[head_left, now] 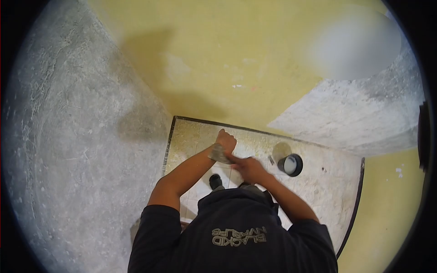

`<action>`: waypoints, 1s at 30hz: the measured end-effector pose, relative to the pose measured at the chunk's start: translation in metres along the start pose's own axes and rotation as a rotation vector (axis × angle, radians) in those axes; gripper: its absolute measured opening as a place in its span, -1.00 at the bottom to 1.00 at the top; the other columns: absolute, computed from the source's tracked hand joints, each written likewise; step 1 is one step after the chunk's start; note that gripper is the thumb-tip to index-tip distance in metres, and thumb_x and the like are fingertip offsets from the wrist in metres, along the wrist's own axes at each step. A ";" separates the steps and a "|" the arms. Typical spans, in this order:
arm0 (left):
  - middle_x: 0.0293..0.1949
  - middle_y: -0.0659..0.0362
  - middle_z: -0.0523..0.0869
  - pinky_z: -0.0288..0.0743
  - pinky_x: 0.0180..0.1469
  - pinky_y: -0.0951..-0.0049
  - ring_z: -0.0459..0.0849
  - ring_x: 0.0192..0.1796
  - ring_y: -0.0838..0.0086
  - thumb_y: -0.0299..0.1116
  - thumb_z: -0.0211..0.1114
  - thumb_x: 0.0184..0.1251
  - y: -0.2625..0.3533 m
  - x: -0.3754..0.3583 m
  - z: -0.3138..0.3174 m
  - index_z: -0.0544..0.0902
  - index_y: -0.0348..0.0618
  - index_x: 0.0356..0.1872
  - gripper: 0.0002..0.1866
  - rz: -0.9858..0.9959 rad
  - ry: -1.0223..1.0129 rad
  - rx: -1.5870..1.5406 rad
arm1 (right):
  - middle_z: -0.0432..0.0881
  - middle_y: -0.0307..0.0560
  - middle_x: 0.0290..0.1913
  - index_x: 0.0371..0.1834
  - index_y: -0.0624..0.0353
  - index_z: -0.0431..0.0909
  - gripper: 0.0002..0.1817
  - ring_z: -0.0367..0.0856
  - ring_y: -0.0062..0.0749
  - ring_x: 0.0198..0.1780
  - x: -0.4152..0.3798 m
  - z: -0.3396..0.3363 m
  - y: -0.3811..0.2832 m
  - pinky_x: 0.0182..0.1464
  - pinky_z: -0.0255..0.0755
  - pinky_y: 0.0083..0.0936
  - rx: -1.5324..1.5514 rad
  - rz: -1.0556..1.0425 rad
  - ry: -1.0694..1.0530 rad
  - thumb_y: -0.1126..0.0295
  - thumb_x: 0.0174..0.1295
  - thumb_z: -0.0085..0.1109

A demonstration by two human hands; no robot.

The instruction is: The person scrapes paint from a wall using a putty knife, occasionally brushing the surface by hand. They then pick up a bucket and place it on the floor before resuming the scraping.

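Note:
My right hand (251, 170) is wrapped round the handle of a putty knife (219, 154). Its flat, broad blade, greyish and smeared, overlaps my left wrist in this view. Just beyond the blade, my left hand (226, 140) is curled into a fist, and nothing shows between its fingers. Both arms reach forward over the tiled floor (200, 136). To the right of my right hand stands a dark bucket (299, 170) with whitish material inside.
A yellow wall (218, 59) rises ahead, with a whitish-grey patch (327, 111) at its right. Rough grey wall (82, 159) runs along the left. Dark trim (218, 123) edges the floor. My shoe (215, 181) shows below my arms. A blurred pale round shape (359, 43) covers the upper right.

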State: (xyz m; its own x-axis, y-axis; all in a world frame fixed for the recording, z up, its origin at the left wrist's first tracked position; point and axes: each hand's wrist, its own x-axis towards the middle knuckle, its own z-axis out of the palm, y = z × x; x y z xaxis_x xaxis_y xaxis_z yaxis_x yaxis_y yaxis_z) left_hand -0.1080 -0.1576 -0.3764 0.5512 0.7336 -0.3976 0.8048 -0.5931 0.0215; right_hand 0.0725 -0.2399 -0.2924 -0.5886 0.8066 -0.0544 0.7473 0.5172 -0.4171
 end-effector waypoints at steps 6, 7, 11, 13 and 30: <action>0.08 0.04 0.72 0.37 0.18 -0.08 0.68 0.14 0.18 -0.13 0.40 0.09 -0.015 -0.002 0.037 0.66 -0.06 0.11 -0.48 0.004 -0.386 -0.104 | 0.67 0.26 -0.39 0.34 -0.21 0.48 -0.53 0.67 0.21 -0.38 -0.071 -0.021 0.039 -0.32 0.53 0.03 0.041 0.415 0.066 0.15 0.35 0.10; 0.27 0.04 0.60 0.37 0.22 -0.16 0.61 0.24 0.20 -0.07 0.41 0.10 -0.028 0.014 0.076 0.54 0.04 0.31 -0.33 0.115 -0.384 -0.489 | 0.65 0.26 -0.42 0.31 -0.18 0.52 -0.55 0.65 0.20 -0.43 -0.081 -0.006 0.043 -0.37 0.51 -0.02 0.044 0.376 0.105 0.13 0.35 0.14; 0.52 0.13 0.27 0.04 0.45 -0.28 0.26 0.52 0.19 0.29 0.14 0.32 -0.014 -0.024 0.091 0.26 0.09 0.52 -0.17 -0.162 -0.738 -0.029 | 0.65 0.29 -0.38 0.45 -0.19 0.35 -0.42 0.65 0.26 -0.37 -0.097 0.030 0.032 -0.27 0.52 0.01 0.291 0.578 0.157 0.14 0.35 0.14; 0.39 -0.04 0.47 0.13 0.51 0.30 0.30 0.50 0.14 0.21 0.24 0.30 -0.022 -0.021 0.124 0.35 -0.06 0.47 -0.18 -0.045 -0.582 0.305 | 0.65 0.26 -0.40 0.46 0.12 0.31 -0.39 0.67 0.20 -0.32 -0.099 0.027 0.035 -0.22 0.54 -0.11 0.447 0.525 0.319 0.24 0.34 0.14; 0.52 -0.29 0.02 -0.02 0.49 -0.07 0.02 0.55 -0.18 -0.29 0.47 0.10 -0.005 0.078 -0.206 -0.05 -0.12 0.57 0.07 -0.264 0.933 -0.626 | 0.51 0.07 -0.51 0.49 -0.21 0.30 -0.38 0.54 0.05 -0.59 0.053 -0.319 0.182 -0.53 0.43 -0.09 -0.186 0.216 1.055 0.42 0.35 0.12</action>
State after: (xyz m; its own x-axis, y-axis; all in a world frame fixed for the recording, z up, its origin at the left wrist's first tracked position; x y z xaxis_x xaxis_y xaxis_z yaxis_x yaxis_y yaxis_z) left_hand -0.0242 -0.0293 -0.2187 0.0872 0.9250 0.3699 0.7435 -0.3076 0.5939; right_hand 0.2752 -0.0122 -0.0820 0.0550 0.6787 0.7324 0.8901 0.2990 -0.3439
